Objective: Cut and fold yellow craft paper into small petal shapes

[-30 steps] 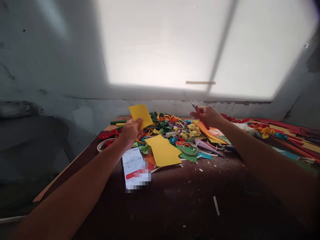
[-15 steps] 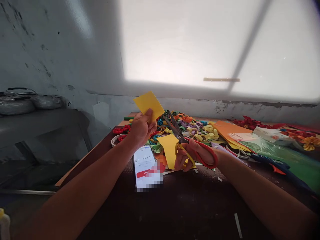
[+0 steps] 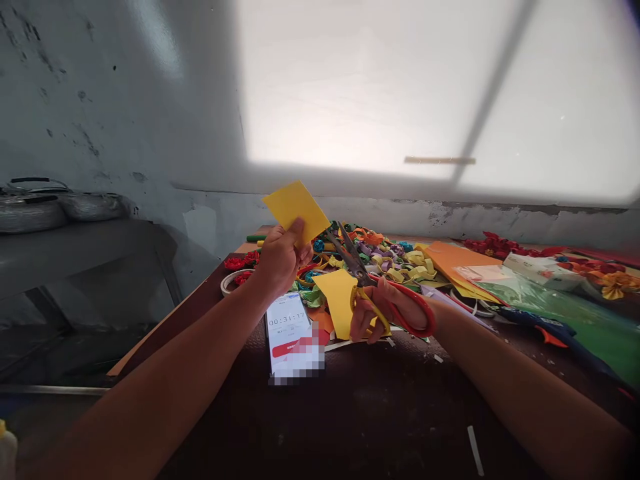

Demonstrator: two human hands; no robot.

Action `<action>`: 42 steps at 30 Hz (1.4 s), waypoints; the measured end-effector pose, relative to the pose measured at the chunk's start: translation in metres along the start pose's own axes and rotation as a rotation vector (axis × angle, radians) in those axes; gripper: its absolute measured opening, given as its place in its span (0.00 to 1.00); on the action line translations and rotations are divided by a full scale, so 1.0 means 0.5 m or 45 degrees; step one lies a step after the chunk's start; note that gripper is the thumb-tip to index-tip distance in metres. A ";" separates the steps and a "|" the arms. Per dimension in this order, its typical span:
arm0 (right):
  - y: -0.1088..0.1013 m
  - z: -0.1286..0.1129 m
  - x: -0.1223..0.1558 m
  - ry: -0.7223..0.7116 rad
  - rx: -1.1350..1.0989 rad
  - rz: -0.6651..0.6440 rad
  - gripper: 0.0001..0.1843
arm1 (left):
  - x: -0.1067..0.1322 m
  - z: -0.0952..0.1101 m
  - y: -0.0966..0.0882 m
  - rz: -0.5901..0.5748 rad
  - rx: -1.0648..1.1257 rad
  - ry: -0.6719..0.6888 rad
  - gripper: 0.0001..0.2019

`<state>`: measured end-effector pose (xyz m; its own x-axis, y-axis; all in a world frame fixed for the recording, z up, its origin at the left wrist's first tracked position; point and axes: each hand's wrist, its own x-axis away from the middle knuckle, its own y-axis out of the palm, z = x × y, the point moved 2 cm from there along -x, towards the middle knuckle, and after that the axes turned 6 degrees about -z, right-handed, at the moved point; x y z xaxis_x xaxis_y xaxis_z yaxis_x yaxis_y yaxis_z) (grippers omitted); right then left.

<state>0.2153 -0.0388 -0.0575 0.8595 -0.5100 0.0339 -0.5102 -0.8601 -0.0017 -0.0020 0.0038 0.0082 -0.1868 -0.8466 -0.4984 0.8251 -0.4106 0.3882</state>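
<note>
My left hand (image 3: pixel 281 259) pinches a small yellow paper card (image 3: pixel 296 209) and holds it upright above the table. My right hand (image 3: pixel 393 312) has its fingers through the red and yellow handles of a pair of scissors (image 3: pixel 373 288), whose blades are parted and point up-left toward the card without touching it. A larger yellow sheet (image 3: pixel 339 300) lies on the table just left of my right hand. A phone (image 3: pixel 290 329) showing a running timer lies flat between my two forearms.
A heap of curled coloured paper strips (image 3: pixel 385 257) and paper flowers covers the far table. Orange sheets (image 3: pixel 457 261), green paper (image 3: pixel 565 310), a tape roll (image 3: pixel 231 281) and red flowers (image 3: pixel 495 245) lie around. Metal pots (image 3: pixel 60 203) stand on a shelf at left. A window fills the wall ahead.
A second ago my right hand was reaching far right for the scissors; it has since brought them back toward the raised card. In the last half second almost nothing moved.
</note>
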 end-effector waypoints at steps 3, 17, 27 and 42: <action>-0.002 0.002 -0.002 -0.026 -0.012 0.011 0.37 | 0.003 0.001 0.005 0.006 -0.033 -0.013 0.07; -0.002 -0.022 0.005 -0.035 -0.106 -0.140 0.40 | 0.002 0.001 -0.005 -0.117 -0.333 0.063 0.17; -0.017 -0.019 0.014 -0.024 -0.104 -0.154 0.43 | 0.007 0.026 -0.011 -0.418 -0.507 -0.184 0.22; -0.024 -0.025 0.018 -0.046 -0.144 -0.157 0.42 | 0.017 0.043 -0.020 -0.640 -0.527 -0.422 0.19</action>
<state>0.2288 -0.0327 -0.0449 0.9154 -0.4025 -0.0090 -0.3991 -0.9100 0.1128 -0.0232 -0.0069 0.0167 -0.6933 -0.6747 -0.2532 0.7192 -0.6702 -0.1833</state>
